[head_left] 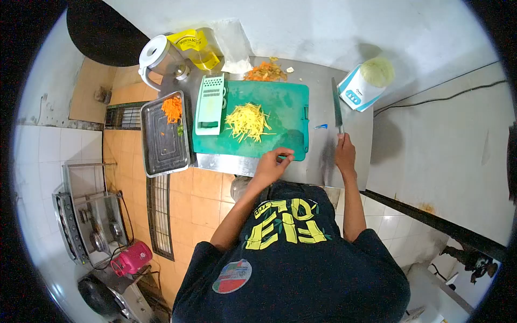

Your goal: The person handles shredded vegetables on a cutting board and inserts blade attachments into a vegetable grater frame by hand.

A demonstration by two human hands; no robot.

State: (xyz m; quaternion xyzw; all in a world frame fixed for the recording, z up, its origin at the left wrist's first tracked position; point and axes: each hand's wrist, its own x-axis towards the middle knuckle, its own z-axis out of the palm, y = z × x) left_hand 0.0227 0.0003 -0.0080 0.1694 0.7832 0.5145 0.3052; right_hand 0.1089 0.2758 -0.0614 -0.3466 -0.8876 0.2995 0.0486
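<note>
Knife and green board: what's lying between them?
A small blue item, lying on the metal table, as the head view shows.

black short-sleeved t-shirt (323, 280) | yellow lettering (285, 232) | 1 round red-and-green print (231, 276)

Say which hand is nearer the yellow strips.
Left. The left hand is by the green board, nearside of the yellow strips; the right hand, gripping a knife, is farther right.

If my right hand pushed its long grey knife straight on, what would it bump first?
The knife would probably meet the pale painted wall behind the grey metal table; depth is unclear.
</note>
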